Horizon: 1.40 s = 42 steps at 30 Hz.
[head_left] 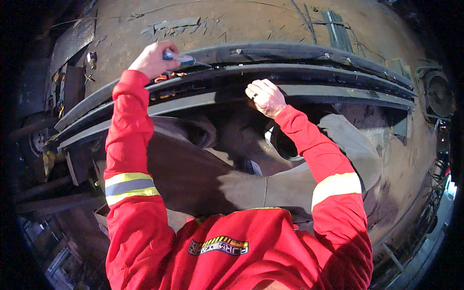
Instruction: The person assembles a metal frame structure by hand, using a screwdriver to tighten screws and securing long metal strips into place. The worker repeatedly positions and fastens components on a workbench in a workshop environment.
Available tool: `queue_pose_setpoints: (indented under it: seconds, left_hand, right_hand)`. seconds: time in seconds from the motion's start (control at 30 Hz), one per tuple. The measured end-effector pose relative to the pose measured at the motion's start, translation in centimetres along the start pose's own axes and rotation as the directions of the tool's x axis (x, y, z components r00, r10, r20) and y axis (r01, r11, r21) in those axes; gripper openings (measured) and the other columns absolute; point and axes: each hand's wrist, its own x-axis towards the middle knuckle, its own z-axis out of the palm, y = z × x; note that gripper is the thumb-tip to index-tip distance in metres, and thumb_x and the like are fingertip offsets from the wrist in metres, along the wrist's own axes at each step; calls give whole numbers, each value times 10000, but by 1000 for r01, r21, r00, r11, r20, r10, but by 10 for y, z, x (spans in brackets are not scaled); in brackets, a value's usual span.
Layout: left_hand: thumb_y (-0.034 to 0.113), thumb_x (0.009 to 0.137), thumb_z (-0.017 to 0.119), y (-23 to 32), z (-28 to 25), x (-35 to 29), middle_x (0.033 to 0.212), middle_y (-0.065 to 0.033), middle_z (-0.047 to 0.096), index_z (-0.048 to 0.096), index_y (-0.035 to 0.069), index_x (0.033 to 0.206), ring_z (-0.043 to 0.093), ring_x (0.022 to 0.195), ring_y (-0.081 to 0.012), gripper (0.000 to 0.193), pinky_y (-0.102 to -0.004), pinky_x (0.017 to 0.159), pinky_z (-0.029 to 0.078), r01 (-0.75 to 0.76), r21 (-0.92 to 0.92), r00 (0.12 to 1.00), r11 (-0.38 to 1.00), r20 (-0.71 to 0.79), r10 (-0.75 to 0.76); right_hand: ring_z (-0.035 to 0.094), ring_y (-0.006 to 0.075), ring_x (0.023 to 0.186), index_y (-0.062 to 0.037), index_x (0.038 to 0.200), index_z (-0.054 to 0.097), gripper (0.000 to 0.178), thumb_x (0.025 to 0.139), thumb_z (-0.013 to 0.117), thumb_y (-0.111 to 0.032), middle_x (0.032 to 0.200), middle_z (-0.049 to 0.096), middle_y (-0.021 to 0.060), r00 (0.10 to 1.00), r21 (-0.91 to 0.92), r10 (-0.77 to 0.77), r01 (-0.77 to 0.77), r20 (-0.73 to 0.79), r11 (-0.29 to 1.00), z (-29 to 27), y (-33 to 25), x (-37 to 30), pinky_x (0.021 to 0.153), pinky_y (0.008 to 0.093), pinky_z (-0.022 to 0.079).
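My left hand point(153, 59) is closed around a screwdriver point(180, 59) with a teal and clear handle. Its thin shaft points right, and the tip meets the far side of a long dark steel beam point(309, 91). Lower down to the right, my right hand point(266, 98) is closed over the beam's near part, knuckles up, with a dark ring on one finger. Whatever lies under those fingers is hidden. Orange-and-black handled tools point(168, 76) lie on the beam beside my left wrist.
Small bolts or nuts point(237, 51) dot the beam's far flange. Flat metal strips point(338, 31) lie on the brown floor point(261, 24) beyond. Steel pieces point(72, 92) stand at the left, a round dark part point(439, 93) at the far right. My legs point(241, 188) straddle the near side.
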Motion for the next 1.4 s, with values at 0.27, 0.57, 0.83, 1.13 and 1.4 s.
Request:
queue_pose_setpoints:
  seconds: [0.27, 0.57, 0.83, 1.13, 1.4]
  left_hand:
    - [184, 837, 679, 44, -35, -20, 755, -44, 603, 603, 21, 969, 545, 622, -84, 223, -248, 577, 464, 66, -319, 995, 945, -54, -88]
    - [74, 839, 676, 68, -31, -23, 750, -28, 576, 552, 13, 1062, 571, 638, -75, 262, -224, 597, 491, -70, -449, 996, 891, -80, 38]
    - [68, 847, 663, 85, -25, -23, 736, -16, 550, 550, 27, 1011, 531, 618, -64, 204, -221, 555, 454, -121, -433, 992, 893, -76, 98]
    - [102, 815, 686, 92, -2, -16, 741, -4, 525, 553, 51, 973, 464, 650, -73, 214, -244, 576, 416, -261, -215, 965, 941, -96, 246]
    - [136, 812, 689, 95, 22, -1, 700, -48, 538, 543, 45, 957, 497, 615, -123, 225, -282, 568, 435, -306, -179, 951, 935, -96, 293]
  right_hand:
    - [546, 211, 937, -119, 854, 664, 222, 690, 678, -267, 1013, 602, 27, 997, -50, 57, -54, 58, 997, 4, -4, -3, 799, 360, 444]
    - [549, 225, 1001, -83, 939, 620, 283, 726, 676, -260, 1003, 583, 53, 999, 35, 27, -26, -17, 999, 7, -1, -3, 882, 371, 443]
    - [531, 222, 1032, -93, 1007, 578, 360, 725, 683, -290, 1063, 546, 54, 1000, 42, -3, 4, -21, 999, 14, 0, -5, 873, 368, 427]
    - [527, 193, 996, -97, 924, 617, 317, 722, 677, -333, 1019, 567, 19, 999, -17, 23, -23, 34, 1000, 8, -4, 3, 842, 364, 408]
    - [531, 197, 952, -92, 913, 602, 303, 709, 659, -309, 972, 559, 31, 997, -51, 29, -26, 67, 998, 9, -6, 3, 826, 351, 422]
